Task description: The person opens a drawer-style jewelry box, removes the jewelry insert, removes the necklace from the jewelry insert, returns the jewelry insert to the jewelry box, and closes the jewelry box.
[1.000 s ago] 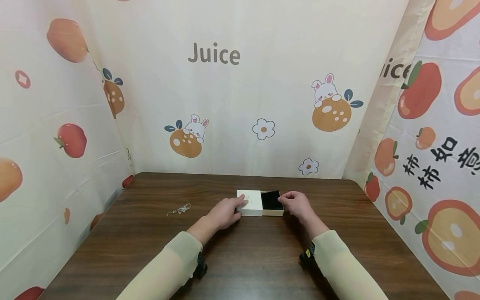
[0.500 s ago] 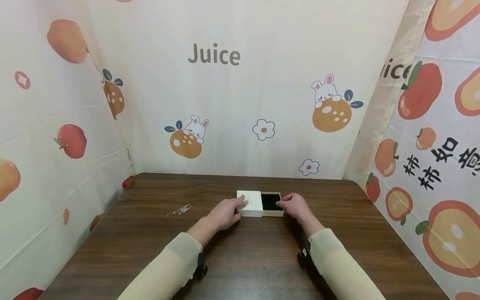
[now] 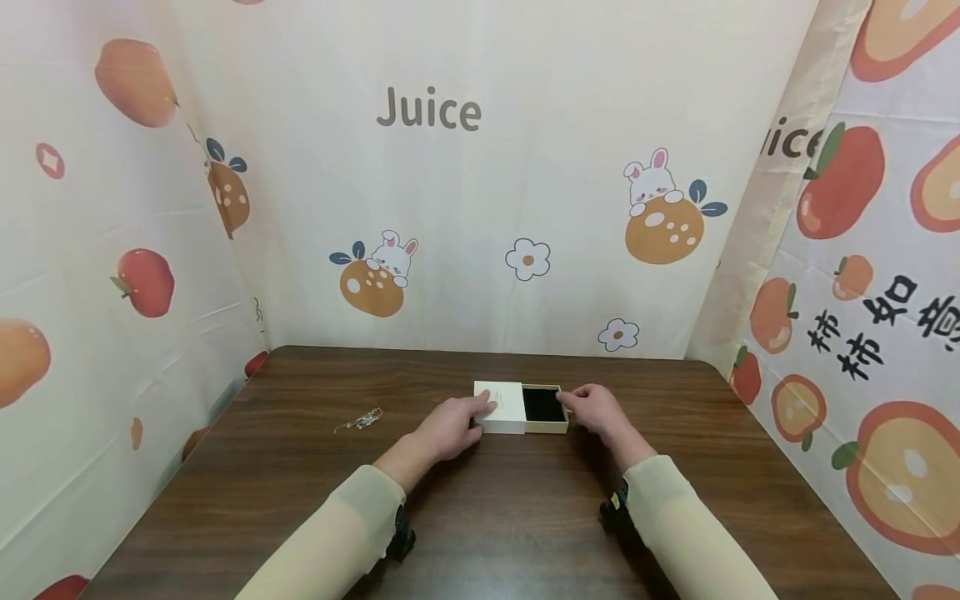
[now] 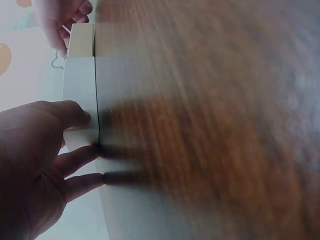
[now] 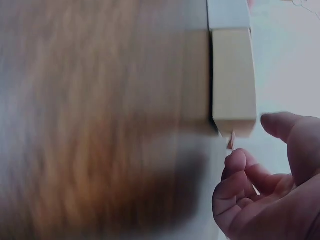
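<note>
A white slide-out gift box (image 3: pixel 498 407) lies on the table, its cream drawer (image 5: pixel 234 75) partly out to the right. A black pad (image 3: pixel 542 406) lies inside the drawer. My left hand (image 3: pixel 447 425) grips the white sleeve, thumb on its near side in the left wrist view. At the drawer's outer end is my right hand (image 3: pixel 596 408); one straight digit reaches over the rim by the pad, and the other fingers curl loosely below. A small ribbon tab (image 5: pixel 231 141) sticks out from the drawer's end near those fingers. Whether the digit touches the pad is unclear.
A small silvery chain (image 3: pixel 363 419) lies on the brown wooden table (image 3: pixel 510 517), left of the box. Printed cloth (image 3: pixel 480 183) hangs behind the table and at both sides.
The black pad, tilted up at its right side under my right hand a second ago, now lies flat in the drawer. My right fingertips shifted slightly toward the rim. My left hand stayed put.
</note>
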{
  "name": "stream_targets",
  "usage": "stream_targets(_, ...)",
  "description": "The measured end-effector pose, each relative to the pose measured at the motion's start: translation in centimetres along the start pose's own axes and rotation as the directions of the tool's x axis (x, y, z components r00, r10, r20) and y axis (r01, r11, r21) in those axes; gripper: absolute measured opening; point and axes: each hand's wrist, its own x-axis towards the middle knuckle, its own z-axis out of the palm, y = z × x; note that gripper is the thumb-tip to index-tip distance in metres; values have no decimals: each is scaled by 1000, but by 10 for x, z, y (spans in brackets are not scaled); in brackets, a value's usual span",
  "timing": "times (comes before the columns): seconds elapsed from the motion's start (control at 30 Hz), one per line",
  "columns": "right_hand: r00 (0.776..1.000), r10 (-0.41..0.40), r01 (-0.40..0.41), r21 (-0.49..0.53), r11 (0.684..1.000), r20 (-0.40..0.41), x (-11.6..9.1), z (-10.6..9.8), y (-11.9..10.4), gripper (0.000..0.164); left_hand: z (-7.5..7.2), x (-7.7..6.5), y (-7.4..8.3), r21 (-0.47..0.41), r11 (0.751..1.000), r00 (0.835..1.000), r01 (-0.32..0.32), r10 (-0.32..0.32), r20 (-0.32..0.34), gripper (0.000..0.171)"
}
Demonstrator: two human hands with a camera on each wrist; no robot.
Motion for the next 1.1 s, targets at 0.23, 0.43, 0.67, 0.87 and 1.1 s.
stream_targets(0.23,997,-57,55,40,998,44,1,-10,9,30,-1,0,1,-23,1000,1000,19,-19,11,52)
stream_targets(0.43,990,-102,102,1,995,98,1,-9,13,22,-1,0,2,-4,1000,1000,13,-13,6,52)
stream_targets(0.67,992,-116,119,-97,988,42,1,-6,12,17,-1,0,2,-2,1000,1000,19,-19,10,52)
stream_targets(0.87,989,-145,147,-164,976,19,0,-3,8,19,-2,0,3,-4,1000,1000,11,-11,10,51)
stream_targets(1.1,988,-152,151,-172,973,9,-2,-1,8,20,-1,1,2,-5,1000,1000,10,-10,10,50)
